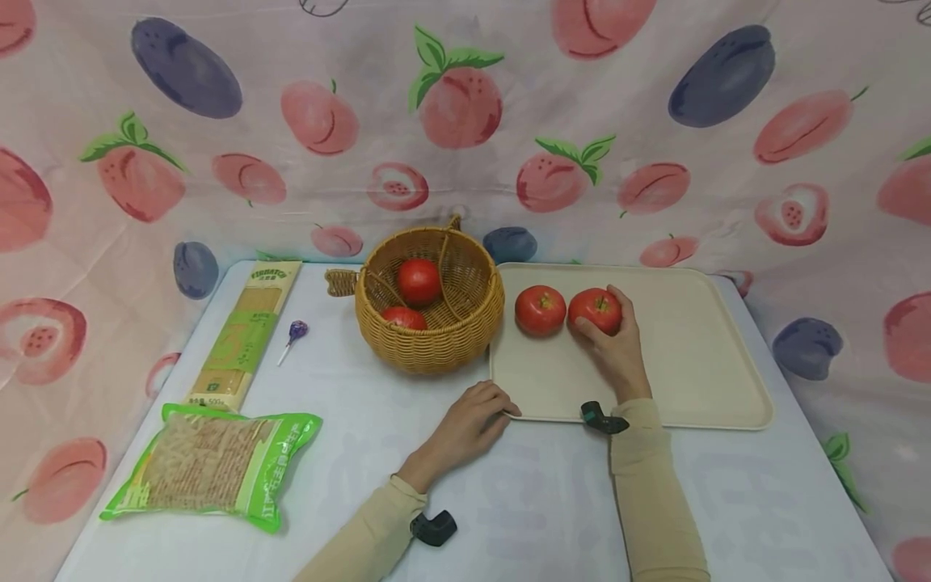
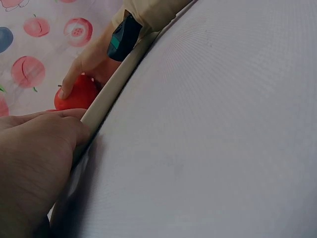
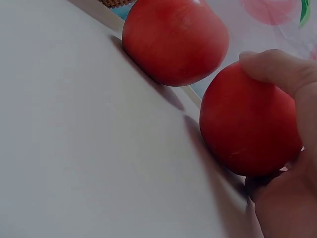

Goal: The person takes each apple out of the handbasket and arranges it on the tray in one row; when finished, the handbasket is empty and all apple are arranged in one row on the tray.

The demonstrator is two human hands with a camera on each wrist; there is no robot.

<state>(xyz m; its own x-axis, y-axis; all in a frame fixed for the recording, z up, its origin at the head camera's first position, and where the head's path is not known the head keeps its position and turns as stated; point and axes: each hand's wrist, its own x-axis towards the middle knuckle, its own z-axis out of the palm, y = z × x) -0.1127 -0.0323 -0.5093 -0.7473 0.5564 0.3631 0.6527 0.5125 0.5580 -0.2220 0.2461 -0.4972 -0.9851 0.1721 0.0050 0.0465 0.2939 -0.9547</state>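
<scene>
My right hand grips a red apple on the right, thumb and fingers on opposite sides of it. In the right wrist view this apple sits low over the tray surface, beside a second red apple. That second apple stands stem up on the beige tray, just left of the held one. At the tray's near left corner rests my left hand. Its fingers touch the rim in the left wrist view.
A wicker basket with red fruit inside stands left of the tray. Farther left lie a noodle packet, a wrapped lollipop and a green-edged bag. Fruit-printed cloth hangs behind the table.
</scene>
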